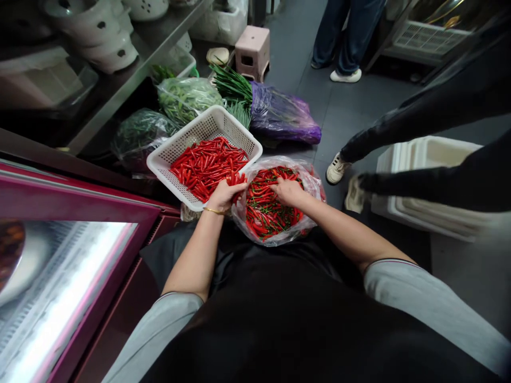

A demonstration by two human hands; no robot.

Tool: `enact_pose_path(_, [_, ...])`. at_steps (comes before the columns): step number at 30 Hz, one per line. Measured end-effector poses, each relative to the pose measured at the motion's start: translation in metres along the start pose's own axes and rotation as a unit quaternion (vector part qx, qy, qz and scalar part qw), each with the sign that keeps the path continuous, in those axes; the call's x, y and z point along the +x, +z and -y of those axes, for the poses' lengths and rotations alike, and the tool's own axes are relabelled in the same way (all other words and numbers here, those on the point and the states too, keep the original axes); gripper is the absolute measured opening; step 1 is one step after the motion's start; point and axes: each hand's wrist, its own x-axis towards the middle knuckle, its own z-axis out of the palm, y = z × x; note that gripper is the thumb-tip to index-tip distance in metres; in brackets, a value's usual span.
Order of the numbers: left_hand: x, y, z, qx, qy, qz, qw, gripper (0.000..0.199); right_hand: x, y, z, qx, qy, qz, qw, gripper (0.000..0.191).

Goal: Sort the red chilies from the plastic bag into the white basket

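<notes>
My left hand is closed around a small bunch of red chili peppers, over the near right rim of a white perforated basket. Inside the basket lies a heap of red chilies that show no green stems. Beside it, a clear plastic bag stands open, full of red chilies with green stems. My right hand reaches into this bag, its fingers bent down onto the chilies. Its fingertips are partly hidden, so what they pinch, if anything, does not show.
Bagged greens and a purple-wrapped bundle lie beyond the basket. A pink stool stands behind. At right, a person's dark-trousered legs pass white crates; another person's legs are farther off. A lit glass-fronted cabinet flanks me at left.
</notes>
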Motion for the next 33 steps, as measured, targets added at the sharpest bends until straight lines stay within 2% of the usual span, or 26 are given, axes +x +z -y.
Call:
enact_pose_path(2, [0.002, -0.009, -0.001, -0.028, 0.003, 0.018, 0.999, 0.034, 0.012, 0.008, 0.009, -0.001, -0.046, -0.002, 0.999, 0.036])
enact_pose_path(4, [0.003, -0.014, 0.001, -0.047, -0.006, 0.041, 0.998, 0.032, 0.025, 0.014, 0.016, 0.003, -0.072, 0.022, 0.997, 0.034])
enact_pose_path(7, [0.005, -0.014, 0.005, -0.070, -0.017, 0.036, 0.997, 0.031, 0.033, 0.011, 0.006, 0.027, -0.071, 0.019, 0.997, 0.029])
enact_pose_path(10, [0.009, -0.001, 0.013, -0.093, -0.019, 0.007, 0.995, 0.033, 0.027, -0.004, -0.016, 0.094, -0.050, -0.046, 0.993, 0.024])
enact_pose_path(12, [0.013, 0.013, 0.020, -0.109, -0.002, 0.001, 0.994, 0.037, 0.022, -0.015, -0.022, 0.178, -0.044, -0.097, 0.978, 0.026])
enact_pose_path(15, [0.016, 0.035, 0.029, -0.131, 0.049, -0.004, 0.990, 0.040, 0.019, -0.024, -0.014, 0.266, -0.041, -0.191, 0.944, 0.032])
enact_pose_path(17, [0.016, 0.041, 0.031, -0.129, 0.051, 0.000, 0.990, 0.038, 0.019, -0.023, -0.002, 0.227, -0.023, -0.222, 0.948, 0.035])
enact_pose_path(19, [0.014, 0.036, 0.029, -0.105, 0.019, 0.003, 0.994, 0.034, 0.020, -0.016, 0.008, 0.150, -0.002, -0.200, 0.968, 0.037])
enact_pose_path(21, [0.011, 0.024, 0.023, -0.078, -0.002, -0.009, 0.997, 0.032, 0.019, -0.004, 0.017, 0.093, 0.004, -0.149, 0.985, 0.038])
enact_pose_path(26, [0.008, -0.003, 0.008, -0.077, 0.028, -0.026, 0.996, 0.037, 0.020, 0.029, 0.029, 0.047, -0.062, -0.012, 0.997, 0.036])
enact_pose_path(27, [0.008, -0.004, 0.007, -0.076, 0.027, -0.021, 0.997, 0.038, 0.021, 0.029, 0.028, 0.058, -0.053, -0.008, 0.997, 0.035])
enact_pose_path(29, [0.008, -0.002, 0.010, -0.078, 0.019, -0.013, 0.997, 0.037, 0.023, 0.023, 0.019, 0.111, -0.011, -0.041, 0.993, 0.032])
enact_pose_path(31, [0.010, 0.008, 0.016, -0.097, 0.019, -0.009, 0.995, 0.035, 0.021, 0.006, 0.007, 0.199, 0.010, -0.091, 0.976, 0.029])
enact_pose_path(33, [0.012, 0.021, 0.022, -0.120, 0.038, -0.008, 0.992, 0.035, 0.018, -0.012, -0.001, 0.275, -0.006, -0.125, 0.953, 0.029])
